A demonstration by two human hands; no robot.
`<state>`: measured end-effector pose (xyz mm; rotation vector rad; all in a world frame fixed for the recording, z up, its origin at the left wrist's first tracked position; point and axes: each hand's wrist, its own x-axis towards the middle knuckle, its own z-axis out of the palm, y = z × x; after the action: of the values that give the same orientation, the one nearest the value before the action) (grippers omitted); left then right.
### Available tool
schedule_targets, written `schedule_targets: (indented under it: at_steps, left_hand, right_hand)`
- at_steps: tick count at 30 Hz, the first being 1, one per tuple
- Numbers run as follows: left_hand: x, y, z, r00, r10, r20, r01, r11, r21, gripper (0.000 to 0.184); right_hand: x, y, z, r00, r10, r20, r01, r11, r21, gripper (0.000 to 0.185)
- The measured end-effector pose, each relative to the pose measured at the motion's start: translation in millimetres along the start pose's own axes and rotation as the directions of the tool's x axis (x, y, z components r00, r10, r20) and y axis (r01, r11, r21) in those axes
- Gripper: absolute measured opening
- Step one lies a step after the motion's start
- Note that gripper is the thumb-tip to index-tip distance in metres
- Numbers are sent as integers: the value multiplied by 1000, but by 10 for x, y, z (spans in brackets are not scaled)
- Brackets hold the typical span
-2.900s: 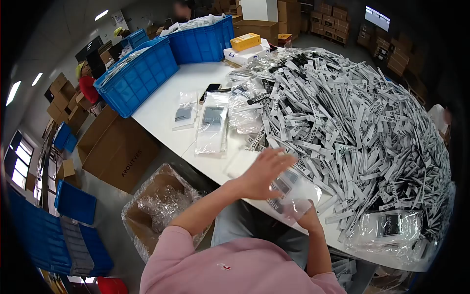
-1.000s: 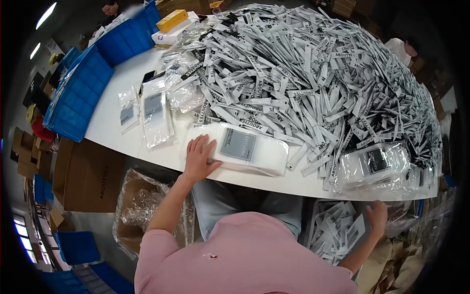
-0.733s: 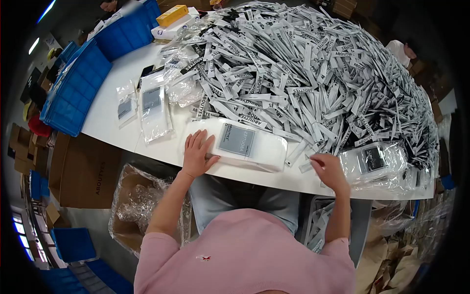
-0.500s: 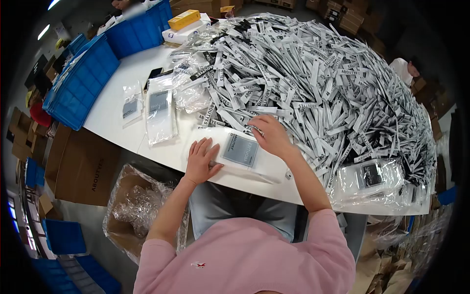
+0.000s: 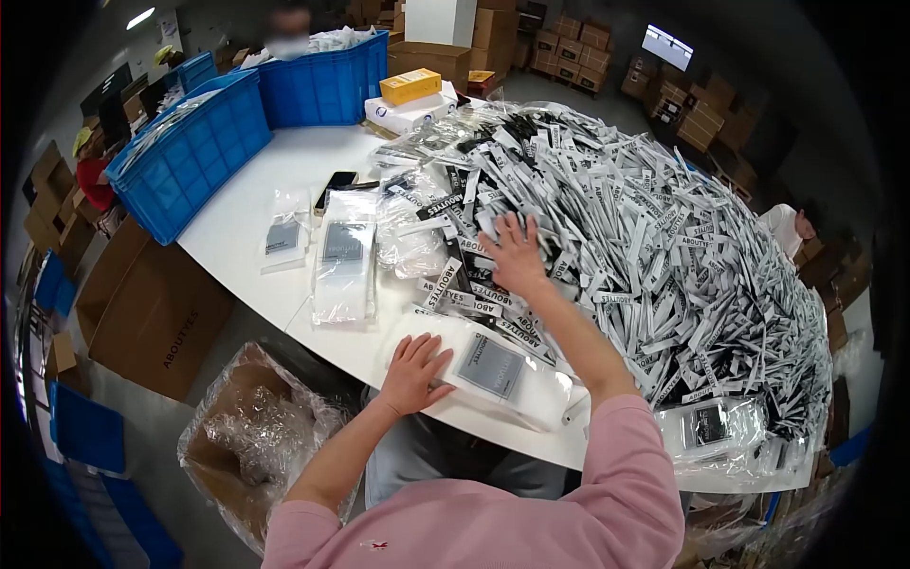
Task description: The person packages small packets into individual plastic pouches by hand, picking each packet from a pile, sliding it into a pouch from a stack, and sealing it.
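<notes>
My left hand (image 5: 415,375) rests flat with fingers spread on the left end of a stack of clear plastic bags (image 5: 540,396). The top bag bears a grey printed panel reading ABOUTYES. My right hand (image 5: 517,254) reaches onto the near left side of a big pile of narrow white-and-black sachets (image 5: 645,228), many marked ABOUTYES. Its fingers are spread over the sachets, and I see nothing gripped. Several loose sachets (image 5: 474,302) lie between the pile and the bags.
Flat packs of bags (image 5: 343,270) lie on the white table (image 5: 227,213) at left, near a phone (image 5: 334,188). Blue crates (image 5: 190,161) line the far left. More bags (image 5: 711,431) sit at right. Below stands a plastic-lined carton (image 5: 213,446). People are in the background.
My right hand has left the bag stack and moved forward onto the sachet pile. My left hand stays on the bags. The camera view has tilted up.
</notes>
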<state>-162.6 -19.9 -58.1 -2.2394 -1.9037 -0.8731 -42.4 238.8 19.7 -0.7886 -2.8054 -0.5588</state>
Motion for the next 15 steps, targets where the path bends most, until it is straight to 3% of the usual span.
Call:
schedule_targets:
  at_steps: [2, 4, 6, 8, 13, 15]
  left_hand:
    - [8, -2, -9, 1000, 7, 8, -7, 1000, -10, 58]
    - [6, -2, -8, 1000, 4, 5, -4, 1000, -16, 58]
    - [5, 3, 1, 1000, 2, 1, -2, 1000, -23, 58]
    - [5, 0, -3, 1000, 4, -4, -4, 1000, -27, 58]
    - [-6, 1, 5, 1000, 1, -1, -1, 1000, -24, 58]
    - [-5, -7, 11, 1000, 1, -10, -1, 1000, -19, 58]
  right_hand:
    - [-38, 324, 74, 997, 41, -71, -50, 990, -130, 66]
    - [-174, 655, 68, 988, 123, -94, -134, 983, -128, 70]
    - [-350, 890, -66, 963, 265, -48, -269, 942, -201, 74]
    - [-497, 1101, -103, 898, 438, -35, -438, 883, -172, 77]
    - [-675, 1405, -80, 816, 577, -29, -569, 794, -215, 77]
    - [-685, 1406, -153, 729, 684, 27, -670, 721, -175, 78]
